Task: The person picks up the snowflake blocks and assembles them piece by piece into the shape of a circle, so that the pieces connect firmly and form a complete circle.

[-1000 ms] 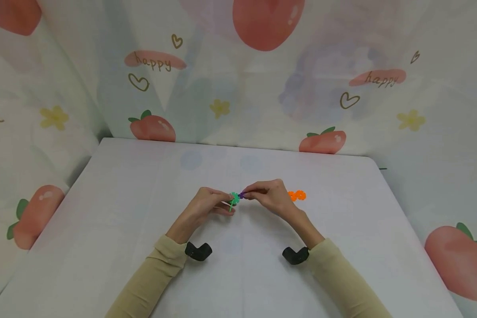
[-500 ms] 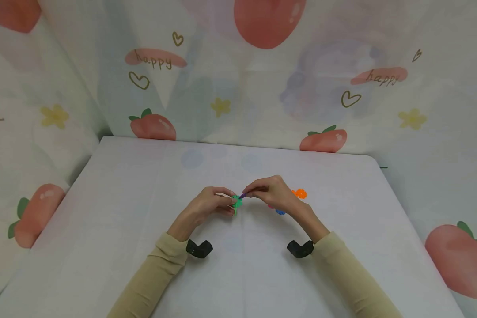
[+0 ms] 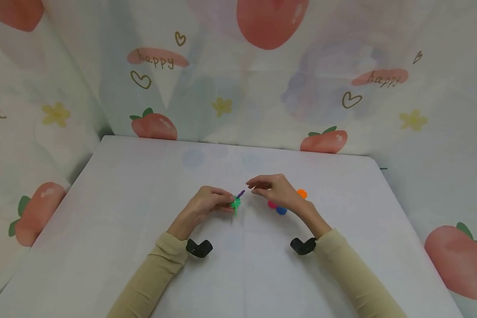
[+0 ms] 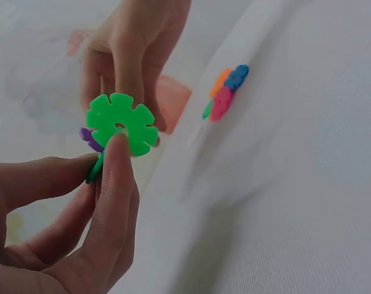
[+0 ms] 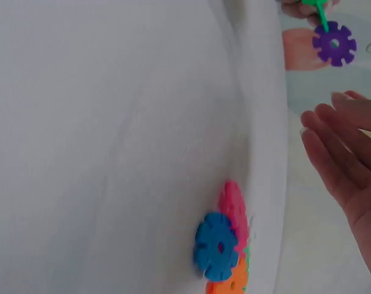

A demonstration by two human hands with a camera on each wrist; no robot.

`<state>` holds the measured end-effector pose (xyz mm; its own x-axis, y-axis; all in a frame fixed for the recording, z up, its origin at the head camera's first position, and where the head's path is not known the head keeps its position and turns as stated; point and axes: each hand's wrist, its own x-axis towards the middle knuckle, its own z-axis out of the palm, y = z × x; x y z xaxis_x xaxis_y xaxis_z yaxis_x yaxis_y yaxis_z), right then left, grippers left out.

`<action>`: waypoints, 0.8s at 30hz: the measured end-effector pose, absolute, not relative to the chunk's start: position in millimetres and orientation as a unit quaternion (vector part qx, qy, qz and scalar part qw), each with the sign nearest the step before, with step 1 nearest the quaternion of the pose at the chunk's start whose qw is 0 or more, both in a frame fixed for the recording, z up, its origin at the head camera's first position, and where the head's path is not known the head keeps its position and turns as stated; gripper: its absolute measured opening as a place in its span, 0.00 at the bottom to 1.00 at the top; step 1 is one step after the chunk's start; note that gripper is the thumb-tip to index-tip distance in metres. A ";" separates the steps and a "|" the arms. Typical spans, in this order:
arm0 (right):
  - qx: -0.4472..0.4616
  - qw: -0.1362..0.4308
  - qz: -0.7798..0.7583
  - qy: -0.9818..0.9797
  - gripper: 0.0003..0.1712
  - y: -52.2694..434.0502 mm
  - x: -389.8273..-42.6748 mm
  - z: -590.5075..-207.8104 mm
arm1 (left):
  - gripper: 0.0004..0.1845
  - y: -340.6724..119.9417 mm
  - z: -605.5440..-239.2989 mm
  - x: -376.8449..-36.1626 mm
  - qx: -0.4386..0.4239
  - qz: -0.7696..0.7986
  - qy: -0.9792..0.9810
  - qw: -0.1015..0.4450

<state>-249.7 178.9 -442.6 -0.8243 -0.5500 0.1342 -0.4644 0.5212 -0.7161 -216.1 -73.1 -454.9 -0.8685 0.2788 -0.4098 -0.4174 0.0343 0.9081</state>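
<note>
Snowflake discs are what's in play: the left hand [image 3: 206,204] pinches a green disc [image 4: 122,123] between thumb and fingertip, with a purple disc [image 5: 335,43] slotted onto it, sticking up and toward the right hand [image 3: 273,191]. That right hand hovers just beside it, fingers relaxed and straight, holding nothing. Under and just behind the right wrist, a small pile of loose discs [image 3: 280,206] (pink, blue, orange) sits on the table [image 3: 143,185], so the right hand is nearer those.

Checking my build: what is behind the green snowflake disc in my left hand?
A purple notched plastic disc peeks out behind the green notched plastic disc, which the left hand pinches. Their joint is covered.
</note>
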 end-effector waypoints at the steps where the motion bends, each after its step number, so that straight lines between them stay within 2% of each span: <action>1: -0.280 0.054 -0.383 0.879 0.14 182.2 -251.6 -443.5 | 0.12 -73.4 -454.8 -216.4 -0.054 0.695 0.671 0.252; 10: -0.185 0.057 -0.328 0.925 0.14 209.0 -267.4 -456.4 | 0.15 -75.5 -455.2 -217.0 -0.042 0.710 0.656 0.252; 17: -0.156 0.056 -0.294 0.941 0.17 220.7 -277.3 -466.8 | 0.15 -76.8 -456.8 -218.2 -0.036 0.712 0.654 0.255; 24: -0.133 0.083 -0.279 0.947 0.17 220.8 -279.7 -467.7 | 0.14 -78.2 -456.9 -218.6 -0.025 0.716 0.648 0.259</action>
